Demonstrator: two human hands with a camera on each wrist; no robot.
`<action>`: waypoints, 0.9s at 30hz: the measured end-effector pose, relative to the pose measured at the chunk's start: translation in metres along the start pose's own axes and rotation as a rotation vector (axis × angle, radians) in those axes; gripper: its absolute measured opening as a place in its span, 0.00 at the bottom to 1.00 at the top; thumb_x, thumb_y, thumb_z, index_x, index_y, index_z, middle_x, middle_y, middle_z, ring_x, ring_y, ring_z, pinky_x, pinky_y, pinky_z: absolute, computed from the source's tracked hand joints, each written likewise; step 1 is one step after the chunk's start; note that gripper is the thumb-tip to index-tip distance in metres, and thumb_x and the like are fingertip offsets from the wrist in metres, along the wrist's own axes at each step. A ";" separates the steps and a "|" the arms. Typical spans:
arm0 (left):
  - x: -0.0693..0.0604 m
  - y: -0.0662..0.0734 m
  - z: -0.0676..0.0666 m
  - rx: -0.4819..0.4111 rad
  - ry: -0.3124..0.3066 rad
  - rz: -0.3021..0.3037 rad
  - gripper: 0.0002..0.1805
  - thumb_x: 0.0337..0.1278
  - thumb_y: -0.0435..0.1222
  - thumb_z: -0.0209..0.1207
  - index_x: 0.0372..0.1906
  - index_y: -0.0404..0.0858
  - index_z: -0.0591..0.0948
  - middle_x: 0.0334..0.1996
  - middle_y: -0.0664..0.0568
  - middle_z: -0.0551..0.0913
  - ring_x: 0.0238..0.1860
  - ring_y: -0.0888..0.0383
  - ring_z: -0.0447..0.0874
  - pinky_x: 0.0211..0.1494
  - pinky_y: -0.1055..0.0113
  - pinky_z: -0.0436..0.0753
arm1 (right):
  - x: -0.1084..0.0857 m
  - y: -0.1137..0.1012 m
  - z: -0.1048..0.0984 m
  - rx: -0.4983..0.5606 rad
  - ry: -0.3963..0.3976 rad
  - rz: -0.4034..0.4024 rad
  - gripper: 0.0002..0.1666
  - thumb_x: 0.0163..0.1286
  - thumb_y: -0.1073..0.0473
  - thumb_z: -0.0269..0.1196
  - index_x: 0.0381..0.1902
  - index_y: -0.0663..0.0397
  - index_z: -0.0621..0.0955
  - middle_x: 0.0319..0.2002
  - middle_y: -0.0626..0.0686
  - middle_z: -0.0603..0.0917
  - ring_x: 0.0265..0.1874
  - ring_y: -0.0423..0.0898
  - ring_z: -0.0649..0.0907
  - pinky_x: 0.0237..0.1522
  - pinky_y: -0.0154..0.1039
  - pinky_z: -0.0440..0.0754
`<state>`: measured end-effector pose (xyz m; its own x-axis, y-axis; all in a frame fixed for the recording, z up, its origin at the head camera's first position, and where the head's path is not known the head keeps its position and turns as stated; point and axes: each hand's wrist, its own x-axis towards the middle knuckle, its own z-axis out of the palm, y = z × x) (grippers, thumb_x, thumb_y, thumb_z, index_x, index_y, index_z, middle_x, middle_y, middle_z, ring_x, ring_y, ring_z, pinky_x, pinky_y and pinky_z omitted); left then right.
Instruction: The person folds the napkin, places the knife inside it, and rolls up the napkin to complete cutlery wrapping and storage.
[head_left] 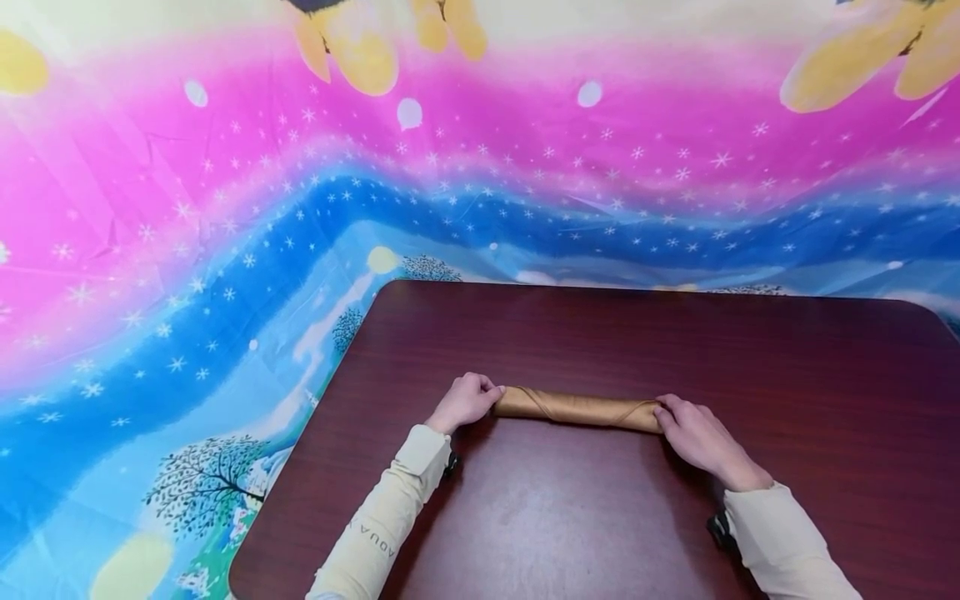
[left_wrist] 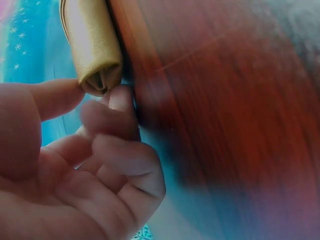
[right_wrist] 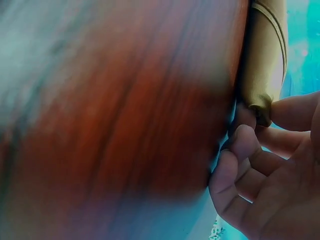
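Observation:
A gold-brown cloth (head_left: 585, 407), rolled into a tube with slanting edges across it, lies crosswise at the middle of the table. My left hand (head_left: 467, 402) pinches its left end between thumb and fingers. At the right end, my right hand (head_left: 699, 435) pinches the roll the same way. In the left wrist view the open end of the rolled cloth (left_wrist: 95, 50) shows folded layers inside, with the thumb at one side and curled fingers below. The right wrist view shows the other end of the cloth (right_wrist: 265, 60) squeezed between thumb and fingertips.
The dark red-brown table (head_left: 570, 508) has rounded corners and reflects light near its front. Behind it and to the left hangs a pink and blue printed curtain (head_left: 225, 208) with snowflakes and trees. Dark wrist devices sit under both pale sleeves (head_left: 780, 542).

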<state>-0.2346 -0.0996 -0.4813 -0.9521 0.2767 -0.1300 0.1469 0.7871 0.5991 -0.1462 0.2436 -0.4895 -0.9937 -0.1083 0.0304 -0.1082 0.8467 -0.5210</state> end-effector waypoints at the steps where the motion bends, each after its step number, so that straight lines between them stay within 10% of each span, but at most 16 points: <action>1: 0.000 0.001 0.000 0.001 0.002 0.002 0.16 0.64 0.46 0.57 0.26 0.40 0.84 0.19 0.55 0.80 0.25 0.60 0.75 0.35 0.67 0.76 | 0.000 0.000 0.000 -0.001 -0.003 0.002 0.19 0.73 0.60 0.49 0.53 0.68 0.77 0.46 0.67 0.83 0.47 0.66 0.82 0.46 0.59 0.77; 17: 0.001 0.000 -0.003 0.010 -0.032 0.101 0.17 0.69 0.45 0.51 0.34 0.38 0.83 0.16 0.52 0.81 0.20 0.62 0.75 0.35 0.67 0.75 | 0.000 0.003 -0.007 0.008 -0.052 0.032 0.23 0.75 0.55 0.49 0.55 0.68 0.76 0.49 0.69 0.82 0.50 0.67 0.80 0.47 0.59 0.76; 27: -0.025 0.020 -0.035 0.361 0.209 0.221 0.27 0.67 0.54 0.51 0.54 0.36 0.78 0.47 0.45 0.83 0.46 0.48 0.82 0.48 0.51 0.78 | -0.009 -0.008 -0.036 -0.029 0.011 -0.025 0.29 0.75 0.47 0.51 0.61 0.67 0.72 0.55 0.69 0.77 0.52 0.64 0.77 0.50 0.62 0.73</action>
<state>-0.2171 -0.1103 -0.4380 -0.9156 0.3713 0.1542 0.4008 0.8734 0.2765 -0.1381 0.2567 -0.4549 -0.9909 -0.1240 0.0526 -0.1337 0.8587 -0.4948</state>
